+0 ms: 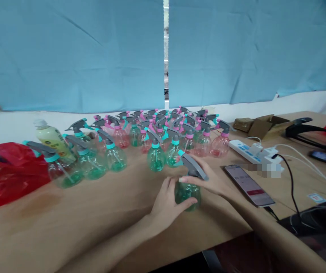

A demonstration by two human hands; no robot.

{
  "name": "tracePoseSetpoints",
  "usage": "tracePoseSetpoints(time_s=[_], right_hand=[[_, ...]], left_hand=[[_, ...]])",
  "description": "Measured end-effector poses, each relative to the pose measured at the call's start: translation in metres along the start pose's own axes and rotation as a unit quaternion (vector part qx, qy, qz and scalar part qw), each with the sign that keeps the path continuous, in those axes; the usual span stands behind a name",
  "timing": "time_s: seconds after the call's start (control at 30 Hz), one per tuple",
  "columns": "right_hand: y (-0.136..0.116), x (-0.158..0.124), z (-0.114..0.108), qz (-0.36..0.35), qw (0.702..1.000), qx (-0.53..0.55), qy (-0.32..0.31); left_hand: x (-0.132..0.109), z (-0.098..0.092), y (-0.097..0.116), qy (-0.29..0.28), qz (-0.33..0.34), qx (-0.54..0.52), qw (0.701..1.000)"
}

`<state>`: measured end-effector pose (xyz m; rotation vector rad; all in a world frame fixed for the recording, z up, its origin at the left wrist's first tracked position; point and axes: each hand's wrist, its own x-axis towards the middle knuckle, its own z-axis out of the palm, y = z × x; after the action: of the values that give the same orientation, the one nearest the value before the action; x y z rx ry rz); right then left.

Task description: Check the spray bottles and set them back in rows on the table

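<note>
A green see-through spray bottle [188, 193] with a grey and teal trigger head stands near the table's front edge, between both my hands. My left hand [167, 204] wraps round the bottle's body, thumb across its front. Around the neck, just under the spray head, my right hand [205, 178] is closed. Just behind stand two more green spray bottles [155, 157], with a dense group of pink and green spray bottles [188, 140] beyond them. Several green spray bottles [91, 167] line up to the left.
At the left lie a red plastic bag [12, 174] and a pale yellow-green bottle [53, 140]. On the right are a phone [248, 185], a white power strip [249, 151] with cables and an open cardboard box [268, 127]. Blue cloth [94, 57] hangs behind the table.
</note>
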<state>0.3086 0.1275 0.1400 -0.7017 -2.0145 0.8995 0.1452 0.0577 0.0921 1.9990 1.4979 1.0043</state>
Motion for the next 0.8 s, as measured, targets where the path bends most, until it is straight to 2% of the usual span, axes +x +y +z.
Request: tracePoseSetpoints(time_s=[0.17, 0.33, 0.43, 0.57, 0.8], right_hand=[[0.007, 0.015, 0.015, -0.02, 0.997, 0.06, 0.052], [0.011, 0.025, 0.024, -0.039, 0.995, 0.085, 0.04], [0.014, 0.035, 0.032, -0.047, 0.994, 0.09, 0.025], [0.019, 0.051, 0.043, -0.066, 0.992, 0.108, -0.008], [0.012, 0.067, 0.056, -0.081, 0.99, 0.105, -0.046]], left_hand=[[-0.001, 0.001, -0.019, -0.032, 0.04, 0.066, 0.997], [-0.017, -0.025, -0.057, -0.069, 0.052, 0.2, 0.976], [-0.023, -0.042, -0.072, -0.077, 0.047, 0.272, 0.958], [-0.027, -0.05, -0.077, -0.067, 0.059, 0.316, 0.945], [-0.028, -0.044, -0.08, -0.051, 0.091, 0.338, 0.935]])
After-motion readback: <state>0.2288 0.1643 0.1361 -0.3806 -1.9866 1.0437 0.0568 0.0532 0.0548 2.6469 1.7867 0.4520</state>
